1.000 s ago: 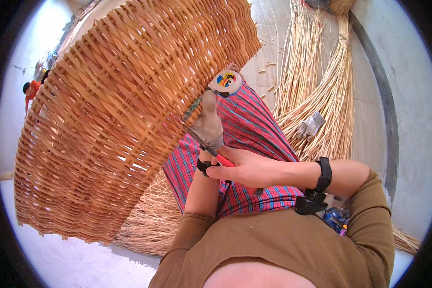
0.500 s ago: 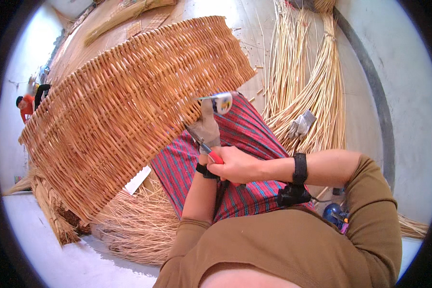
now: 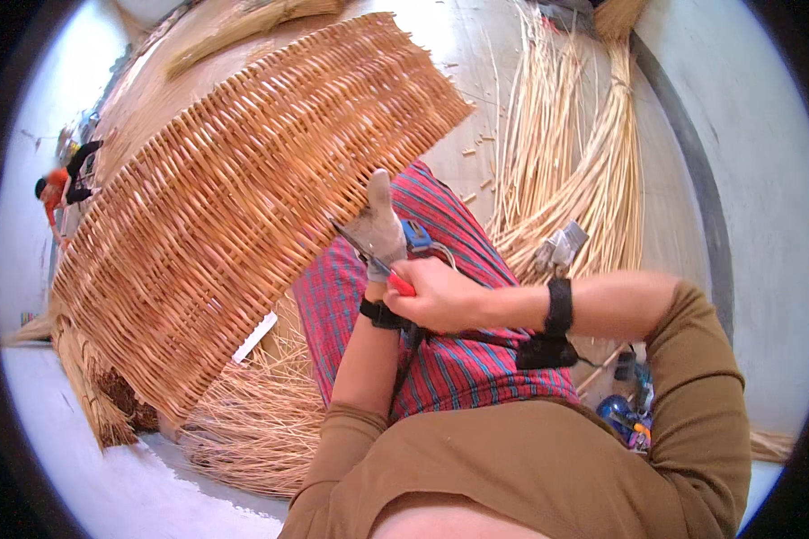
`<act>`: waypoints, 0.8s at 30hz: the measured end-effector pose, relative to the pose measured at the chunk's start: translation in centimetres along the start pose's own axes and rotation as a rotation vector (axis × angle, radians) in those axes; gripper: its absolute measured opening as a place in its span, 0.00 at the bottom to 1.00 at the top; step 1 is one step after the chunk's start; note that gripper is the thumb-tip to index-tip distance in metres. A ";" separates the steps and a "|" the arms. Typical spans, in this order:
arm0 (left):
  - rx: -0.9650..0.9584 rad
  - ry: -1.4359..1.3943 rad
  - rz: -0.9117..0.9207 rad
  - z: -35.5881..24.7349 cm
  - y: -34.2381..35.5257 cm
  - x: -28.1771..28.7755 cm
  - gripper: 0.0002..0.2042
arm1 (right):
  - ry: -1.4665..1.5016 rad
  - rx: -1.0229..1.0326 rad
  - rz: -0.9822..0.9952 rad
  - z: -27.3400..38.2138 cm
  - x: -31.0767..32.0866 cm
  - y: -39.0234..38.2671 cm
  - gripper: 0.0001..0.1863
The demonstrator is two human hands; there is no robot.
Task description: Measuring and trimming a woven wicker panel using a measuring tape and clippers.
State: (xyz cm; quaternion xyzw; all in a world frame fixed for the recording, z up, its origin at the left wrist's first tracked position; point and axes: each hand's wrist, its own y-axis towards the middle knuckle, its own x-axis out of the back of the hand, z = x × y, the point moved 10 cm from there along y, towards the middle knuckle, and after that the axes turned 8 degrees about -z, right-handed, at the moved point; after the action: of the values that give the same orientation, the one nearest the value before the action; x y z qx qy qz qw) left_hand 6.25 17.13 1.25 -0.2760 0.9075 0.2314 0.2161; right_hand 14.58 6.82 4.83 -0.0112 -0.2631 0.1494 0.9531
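Observation:
A large woven wicker panel (image 3: 234,207) slants across the left half of the view. My left hand (image 3: 379,225), in a pale glove, grips its near edge, thumb raised, the other fingers mostly hidden. My bare right hand (image 3: 436,296) is closed on red-handled cutters (image 3: 400,284), whose metal jaws reach to the panel's edge by the glove. A blue-backed tape measure (image 3: 415,235) lies just right of the glove on the striped cloth (image 3: 485,377) over my lap.
Long straw-coloured cane bundles (image 3: 602,180) lie at right with spare gloves (image 3: 559,251) on them. Loose canes (image 3: 252,422) lie lower left. A co-worker (image 3: 58,189) in orange is at far left. A wall (image 3: 764,135) bounds the right; small blue items (image 3: 616,418) sit by my right hip.
The panel has tilted and lowered, showing more floor behind it. The tape measure has dropped from the panel's edge and flipped to its blue side. The cutters stay in my right hand.

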 end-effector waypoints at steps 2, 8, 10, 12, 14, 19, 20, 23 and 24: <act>0.011 0.017 0.011 -0.1 0.6 -0.2 0.30 | 0.081 -0.209 0.139 0.7 0.3 -0.5 0.19; 0.045 0.068 0.044 -0.6 2.6 -1.0 0.27 | 0.670 -0.355 0.310 4.5 0.1 -2.0 0.19; 0.059 0.097 0.064 -1.3 3.5 -1.7 0.27 | 0.458 -0.198 0.162 5.5 1.7 -0.8 0.17; 0.043 0.143 0.101 -2.8 4.6 -3.4 0.26 | 0.694 -0.172 0.223 5.5 0.0 -0.2 0.16; 0.005 0.183 0.129 -5.0 6.7 -5.1 0.25 | 0.970 -0.280 0.341 8.0 -0.7 -1.7 0.11; 0.003 0.459 0.142 -9.3 15.0 -3.7 0.23 | 0.739 0.243 0.446 12.6 -1.7 -4.0 0.14; 0.139 0.567 0.080 -8.4 16.6 -0.6 0.17 | 0.686 0.186 0.342 11.6 0.4 -2.6 0.12; 0.139 0.308 0.299 -13.2 18.4 -0.3 0.18 | 0.707 -0.018 0.183 5.1 6.6 -1.3 0.10; 0.311 0.394 0.371 -14.2 18.5 0.0 0.19 | 0.653 -0.019 0.099 2.8 8.7 -1.7 0.10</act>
State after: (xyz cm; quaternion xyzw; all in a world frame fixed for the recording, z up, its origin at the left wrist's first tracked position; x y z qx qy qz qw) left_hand -8.64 23.15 18.12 -0.1087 0.9914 0.0672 0.0295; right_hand 20.80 7.56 11.73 -0.0800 0.0559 0.1814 0.9785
